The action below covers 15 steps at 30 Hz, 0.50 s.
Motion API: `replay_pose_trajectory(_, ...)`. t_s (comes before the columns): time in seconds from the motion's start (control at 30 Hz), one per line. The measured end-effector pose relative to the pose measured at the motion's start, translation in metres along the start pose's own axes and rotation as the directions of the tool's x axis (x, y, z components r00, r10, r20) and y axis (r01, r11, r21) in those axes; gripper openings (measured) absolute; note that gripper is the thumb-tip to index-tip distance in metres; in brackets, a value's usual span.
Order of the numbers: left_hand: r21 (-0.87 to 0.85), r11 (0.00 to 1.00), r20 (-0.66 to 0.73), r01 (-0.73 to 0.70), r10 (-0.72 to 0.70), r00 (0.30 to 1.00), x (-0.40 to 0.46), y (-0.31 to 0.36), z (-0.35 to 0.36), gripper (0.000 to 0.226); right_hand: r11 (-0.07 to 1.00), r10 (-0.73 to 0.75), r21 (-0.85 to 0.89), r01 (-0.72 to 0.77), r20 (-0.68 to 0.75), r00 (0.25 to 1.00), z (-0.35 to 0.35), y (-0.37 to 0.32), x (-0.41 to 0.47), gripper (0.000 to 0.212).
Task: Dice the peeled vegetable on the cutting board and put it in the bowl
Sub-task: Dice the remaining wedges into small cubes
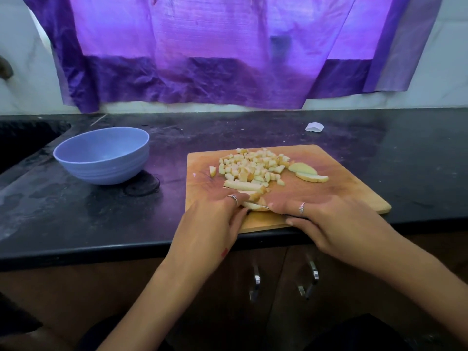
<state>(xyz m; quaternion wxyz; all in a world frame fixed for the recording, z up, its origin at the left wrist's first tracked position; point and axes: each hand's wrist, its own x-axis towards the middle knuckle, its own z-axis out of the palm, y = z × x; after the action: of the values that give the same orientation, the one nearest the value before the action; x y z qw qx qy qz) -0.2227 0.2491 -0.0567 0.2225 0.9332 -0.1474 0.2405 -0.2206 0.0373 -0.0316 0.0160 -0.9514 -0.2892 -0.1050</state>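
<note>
A wooden cutting board (pixel 342 188) lies on the black counter. A pile of pale diced vegetable (pixel 253 164) sits at its far middle, with two uncut slices (pixel 307 172) to the right. Long vegetable strips (pixel 243 186) lie at the near left of the board. My left hand (pixel 215 219) holds the near strips with bent fingers. My right hand (pixel 329 224) grips a knife (pixel 262 206); only its thin blade tip and a bit of dark handle show beside the strips. The blue bowl (pixel 101 155) stands empty to the left of the board.
A dark sink (pixel 22 143) opens at the far left. A small white scrap (pixel 314 127) lies behind the board. Purple cloth (pixel 202 59) hangs on the back wall. The board's near corner overhangs the counter edge, above cabinet doors with metal handles (pixel 314 274).
</note>
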Motion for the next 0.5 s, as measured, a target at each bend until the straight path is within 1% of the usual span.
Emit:
replay_pose_trajectory(0.03,0.006,1.0,-0.016,-0.006,0.006,1.0,0.0,0.002,0.002,0.02,0.999,-0.007,-0.041,0.008,0.01,1.0,0.001,-0.002,0.0,0.042)
replay_pose_trajectory(0.1,0.009,1.0,-0.038,-0.011,0.012,0.999,-0.001,0.004,0.005,0.016,0.999,-0.008,-0.035,0.008,0.003,1.0,0.001,-0.004,0.0,0.044)
replay_pose_trajectory(0.2,0.016,1.0,-0.04,-0.013,0.013,0.999,-0.001,0.004,0.004,0.015,0.997,0.019,0.078,-0.019,-0.003,1.0,-0.001,0.0,0.0,0.043)
replay_pose_trajectory(0.33,0.025,0.999,-0.068,-0.027,0.029,0.997,-0.001,0.002,0.003,0.01,0.977,0.068,0.202,-0.073,0.033,0.997,-0.008,0.01,-0.001,0.034)
replay_pose_trajectory(0.43,-0.007,1.0,-0.055,-0.016,0.015,0.998,-0.001,0.0,0.004,0.012,0.972,0.111,0.191,-0.135,0.128,0.986,-0.018,0.025,-0.007,0.031)
replay_pose_trajectory(0.47,-0.02,1.0,-0.05,-0.015,0.014,0.999,-0.001,-0.001,0.005,0.014,0.969,0.129,0.191,-0.158,0.156,0.979,-0.021,0.034,-0.011,0.033)
replay_pose_trajectory(0.5,-0.034,0.999,-0.047,-0.019,0.017,0.999,0.0,-0.001,0.006,0.014,0.964,0.15,0.191,-0.183,0.175,0.973,-0.025,0.041,-0.014,0.038)
